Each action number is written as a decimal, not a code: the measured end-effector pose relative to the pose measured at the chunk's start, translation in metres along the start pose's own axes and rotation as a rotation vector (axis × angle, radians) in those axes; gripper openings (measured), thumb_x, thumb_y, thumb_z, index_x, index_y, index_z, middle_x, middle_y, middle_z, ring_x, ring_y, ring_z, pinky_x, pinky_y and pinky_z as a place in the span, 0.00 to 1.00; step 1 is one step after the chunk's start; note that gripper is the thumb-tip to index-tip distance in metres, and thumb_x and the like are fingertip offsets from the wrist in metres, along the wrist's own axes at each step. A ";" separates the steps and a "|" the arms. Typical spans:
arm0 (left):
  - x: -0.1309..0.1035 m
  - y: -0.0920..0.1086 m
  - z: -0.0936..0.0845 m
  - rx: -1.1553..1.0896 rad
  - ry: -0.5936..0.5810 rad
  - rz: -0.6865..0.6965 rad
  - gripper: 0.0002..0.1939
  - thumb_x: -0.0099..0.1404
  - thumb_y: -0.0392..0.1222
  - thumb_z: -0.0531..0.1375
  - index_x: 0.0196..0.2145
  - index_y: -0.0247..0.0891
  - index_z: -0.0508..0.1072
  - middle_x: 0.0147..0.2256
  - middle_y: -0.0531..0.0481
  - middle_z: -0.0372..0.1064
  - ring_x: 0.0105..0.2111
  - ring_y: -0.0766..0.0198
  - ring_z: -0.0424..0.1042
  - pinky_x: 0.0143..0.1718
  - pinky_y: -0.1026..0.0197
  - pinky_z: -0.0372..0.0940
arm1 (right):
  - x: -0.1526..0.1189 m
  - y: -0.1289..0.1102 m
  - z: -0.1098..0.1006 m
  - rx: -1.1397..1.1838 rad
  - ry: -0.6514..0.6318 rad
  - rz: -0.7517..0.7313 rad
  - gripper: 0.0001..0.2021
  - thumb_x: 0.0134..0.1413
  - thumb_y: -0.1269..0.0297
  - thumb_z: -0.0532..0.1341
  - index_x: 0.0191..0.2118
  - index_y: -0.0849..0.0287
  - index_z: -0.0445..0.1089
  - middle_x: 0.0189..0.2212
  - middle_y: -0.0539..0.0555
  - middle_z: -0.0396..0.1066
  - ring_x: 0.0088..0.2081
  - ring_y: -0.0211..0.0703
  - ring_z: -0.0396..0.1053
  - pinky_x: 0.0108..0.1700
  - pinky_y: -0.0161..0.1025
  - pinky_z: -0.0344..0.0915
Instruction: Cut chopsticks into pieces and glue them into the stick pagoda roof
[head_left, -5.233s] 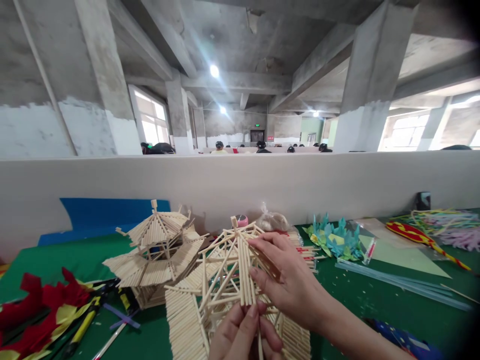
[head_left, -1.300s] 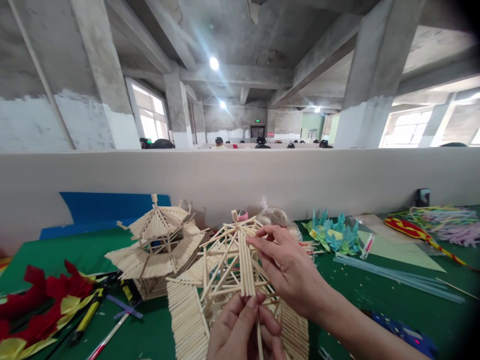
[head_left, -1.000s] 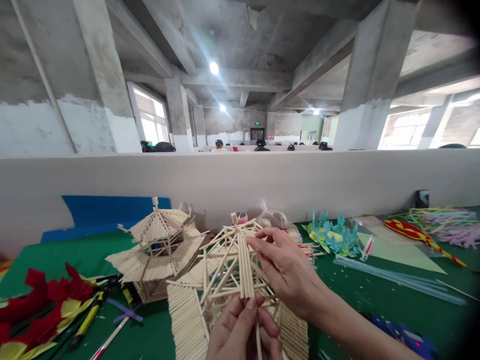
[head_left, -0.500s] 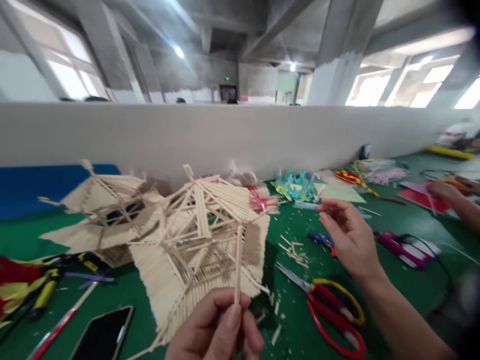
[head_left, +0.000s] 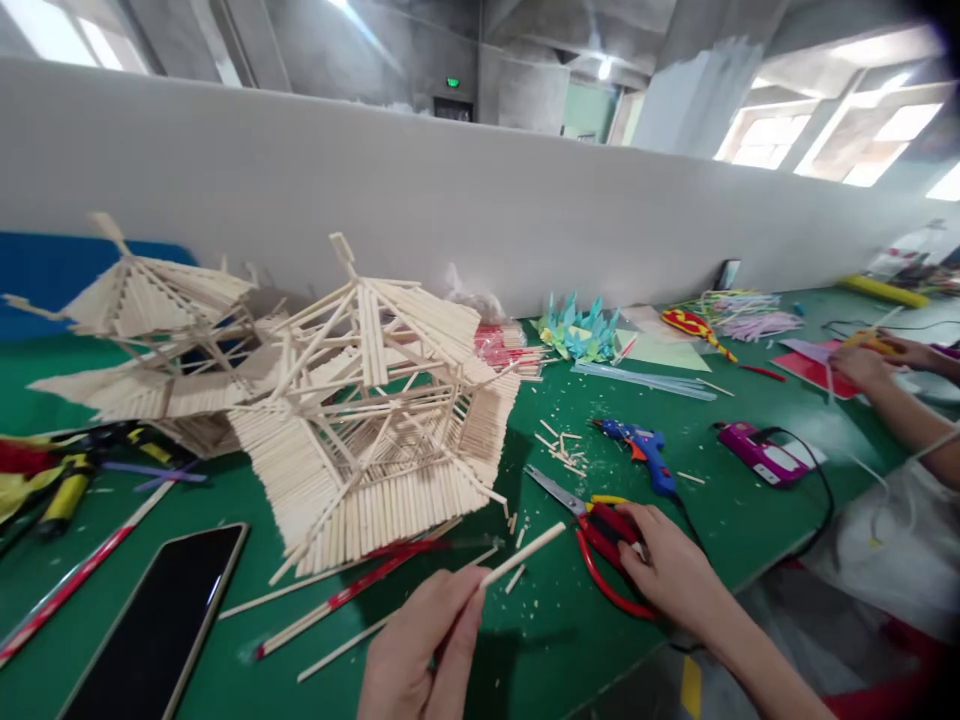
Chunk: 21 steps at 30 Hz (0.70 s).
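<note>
My left hand (head_left: 420,655) pinches a single thin wooden stick (head_left: 525,553) near the table's front edge, the stick pointing up and to the right. My right hand (head_left: 667,570) rests on the red and yellow handles of a pair of scissors (head_left: 592,525) lying on the green table (head_left: 720,510). Its fingers curl over the handles. A two-tier pavilion roof model made of wooden sticks (head_left: 375,400) stands just behind my hands, untouched. A second, similar stick model (head_left: 142,330) stands to its left.
A black phone (head_left: 157,625) and loose red and plain sticks (head_left: 352,590) lie at the front left. A blue glue gun (head_left: 641,450), a purple device with a cable (head_left: 761,455) and paper flowers (head_left: 581,335) sit to the right. Another person's hands (head_left: 877,365) work at far right.
My right hand left the stick roof, swung right and came down onto the scissors. My left hand pulled one stick away from the model. The view dropped toward the table.
</note>
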<state>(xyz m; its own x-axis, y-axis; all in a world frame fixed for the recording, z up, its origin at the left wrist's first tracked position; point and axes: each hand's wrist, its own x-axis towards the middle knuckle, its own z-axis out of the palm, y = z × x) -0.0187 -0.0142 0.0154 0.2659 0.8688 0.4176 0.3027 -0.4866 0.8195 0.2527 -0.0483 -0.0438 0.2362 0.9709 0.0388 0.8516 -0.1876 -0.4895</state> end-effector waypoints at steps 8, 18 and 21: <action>-0.014 -0.002 0.004 0.011 0.019 -0.091 0.07 0.57 0.35 0.57 0.34 0.41 0.72 0.31 0.52 0.72 0.31 0.68 0.71 0.33 0.74 0.64 | 0.010 -0.001 0.007 -0.088 -0.069 0.031 0.16 0.33 0.68 0.56 0.36 0.62 0.63 0.32 0.59 0.66 0.35 0.53 0.65 0.38 0.48 0.61; 0.002 0.009 0.018 -0.433 0.017 -0.525 0.08 0.57 0.44 0.57 0.28 0.37 0.72 0.20 0.54 0.65 0.22 0.70 0.62 0.21 0.72 0.58 | -0.026 -0.003 -0.005 0.178 -0.009 -0.105 0.14 0.49 0.62 0.52 0.43 0.58 0.54 0.33 0.54 0.68 0.32 0.40 0.69 0.35 0.33 0.66; 0.007 0.013 0.020 -0.471 0.013 -0.542 0.09 0.57 0.45 0.57 0.30 0.37 0.73 0.20 0.54 0.65 0.21 0.72 0.60 0.18 0.72 0.55 | -0.039 -0.013 -0.009 0.311 -0.021 -0.123 0.20 0.47 0.62 0.56 0.47 0.57 0.53 0.30 0.52 0.70 0.28 0.40 0.71 0.30 0.31 0.67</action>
<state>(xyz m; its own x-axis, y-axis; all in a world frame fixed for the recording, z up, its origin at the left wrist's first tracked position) 0.0052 -0.0163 0.0208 0.1780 0.9796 -0.0933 -0.0385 0.1017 0.9941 0.2365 -0.0851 -0.0316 0.1279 0.9870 0.0972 0.6890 -0.0179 -0.7245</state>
